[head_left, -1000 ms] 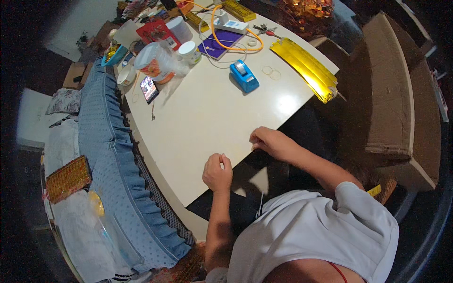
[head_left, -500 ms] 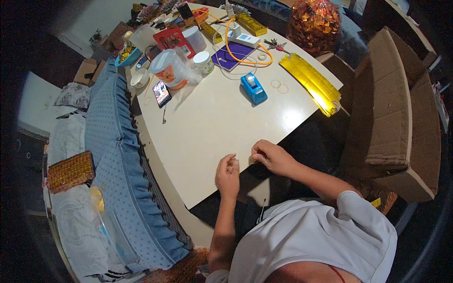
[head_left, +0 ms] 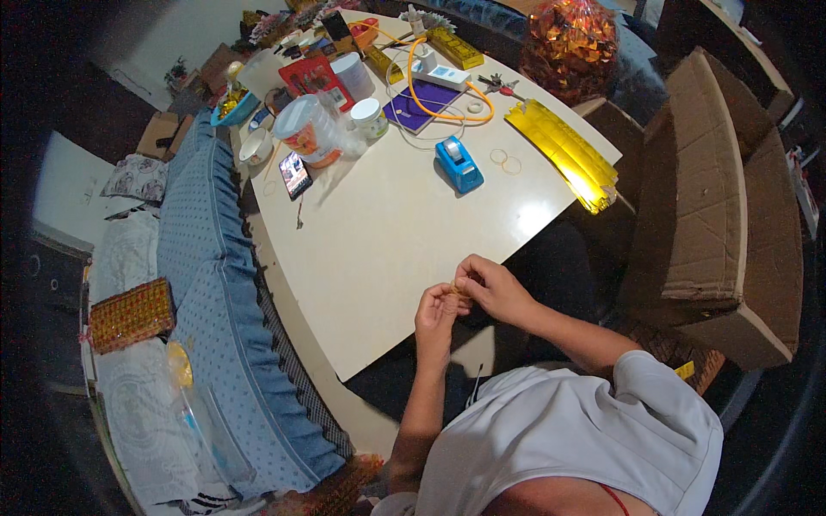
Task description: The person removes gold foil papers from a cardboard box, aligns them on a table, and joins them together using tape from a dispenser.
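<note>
Over the near edge of the white table [head_left: 379,249], my two hands meet, fingertips almost touching. Between them is a thin, yellowish rubber band [head_left: 460,293], partly covered by the fingers. My right hand [head_left: 487,286] pinches it from the right, thumb and forefinger together. On the other side my left hand [head_left: 437,311] has its fingers curled round the band. Two loose rubber bands [head_left: 506,162] lie farther up the table, right of a blue tape dispenser [head_left: 459,165]. A stack of shiny gold foil strips [head_left: 564,155] rests along the right edge.
A phone [head_left: 294,175] with its screen lit, a clear plastic tub [head_left: 301,129], a white jar [head_left: 369,119] and an orange cable [head_left: 482,93] occupy the far half. A large open cardboard box [head_left: 697,189] stands right; a blue-covered sofa [head_left: 202,232] runs along the left.
My left hand has moved right and up to meet my right hand, and its fingers have closed on the rubber band. My right hand has stayed nearly in place.
</note>
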The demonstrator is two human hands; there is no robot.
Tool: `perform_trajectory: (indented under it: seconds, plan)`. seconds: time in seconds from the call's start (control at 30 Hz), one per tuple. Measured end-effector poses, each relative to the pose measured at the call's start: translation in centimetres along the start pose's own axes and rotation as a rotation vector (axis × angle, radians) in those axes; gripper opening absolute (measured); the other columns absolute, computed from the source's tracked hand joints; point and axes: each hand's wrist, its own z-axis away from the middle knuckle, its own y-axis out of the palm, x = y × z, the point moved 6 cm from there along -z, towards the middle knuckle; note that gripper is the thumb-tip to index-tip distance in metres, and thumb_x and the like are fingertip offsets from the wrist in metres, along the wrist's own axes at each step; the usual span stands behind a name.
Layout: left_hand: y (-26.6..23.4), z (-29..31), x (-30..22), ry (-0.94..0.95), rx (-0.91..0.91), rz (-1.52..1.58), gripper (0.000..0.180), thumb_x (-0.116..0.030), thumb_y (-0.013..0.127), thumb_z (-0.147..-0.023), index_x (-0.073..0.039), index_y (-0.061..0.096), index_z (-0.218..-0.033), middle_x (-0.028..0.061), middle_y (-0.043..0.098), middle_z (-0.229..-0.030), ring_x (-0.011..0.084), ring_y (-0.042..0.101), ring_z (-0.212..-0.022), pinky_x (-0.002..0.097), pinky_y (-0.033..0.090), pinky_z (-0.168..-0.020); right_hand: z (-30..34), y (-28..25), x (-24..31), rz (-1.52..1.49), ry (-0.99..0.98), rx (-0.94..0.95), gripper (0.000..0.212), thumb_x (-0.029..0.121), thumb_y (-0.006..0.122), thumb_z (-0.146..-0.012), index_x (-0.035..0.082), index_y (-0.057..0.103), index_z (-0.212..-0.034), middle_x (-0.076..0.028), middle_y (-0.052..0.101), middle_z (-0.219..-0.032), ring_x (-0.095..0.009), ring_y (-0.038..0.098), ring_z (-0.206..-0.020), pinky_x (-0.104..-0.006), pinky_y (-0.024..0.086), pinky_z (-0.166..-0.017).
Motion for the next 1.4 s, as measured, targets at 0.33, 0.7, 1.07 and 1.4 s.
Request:
perform_trajectory:
  seconds: [0.33, 0.7, 1.07, 1.4]
  plan:
    - [-0.5, -0.7, 0.1, -0.021, -0.049, 0.023, 0.012, -0.008, 0.066, -0.092, -0.002, 0.059, -0.100, 0.0079, 0.066, -0.091, 0.0136, 0.065, -0.080, 0.0248, 0.053, -0.074, -0.5, 0.6, -2.9, -0.377, 0.127, 0.035, 0.015, 0.015, 0.059, -0.096, 0.000, 0.058, -0.096, -0.003, 0.061, -0.083, -0.010, 0.058, -0.077, -0.0266, 0.049, -0.069]
    - [-0.8, -0.9, 1.4, -0.087, -0.092, 0.201, 0.013, -0.012, 0.067, -0.093, -0.004, 0.059, -0.100, 0.0074, 0.066, -0.089, 0.0128, 0.063, -0.079, 0.0236, 0.051, -0.073, -0.6, 0.8, -3.9, -0.596, 0.274, 0.053, 0.012, 0.018, 0.056, -0.098, 0.006, 0.055, -0.097, 0.000, 0.056, -0.078, -0.008, 0.050, -0.067, -0.0230, 0.040, -0.059]
    - [-0.6, -0.9, 1.2, -0.117, -0.141, 0.268, 0.011, -0.009, 0.063, -0.094, -0.002, 0.058, -0.102, 0.0072, 0.065, -0.093, 0.0115, 0.061, -0.081, 0.0229, 0.049, -0.073, -0.4, 0.8, -3.2, -0.752, 0.351, 0.042, 0.012, 0.019, 0.055, -0.099, 0.008, 0.053, -0.097, -0.002, 0.058, -0.083, -0.008, 0.051, -0.064, -0.0215, 0.040, -0.055]
    - [-0.9, -1.2, 1.1, -0.123, -0.193, 0.438, 0.012, -0.008, 0.059, -0.094, -0.005, 0.054, -0.104, 0.0099, 0.065, -0.100, 0.0165, 0.063, -0.092, 0.0276, 0.051, -0.081, -0.1, 1.4, -3.5, -0.989, 0.422, 0.130, 0.010, 0.016, 0.056, -0.097, 0.008, 0.054, -0.102, -0.002, 0.061, -0.091, -0.008, 0.051, -0.067, -0.0207, 0.041, -0.056]
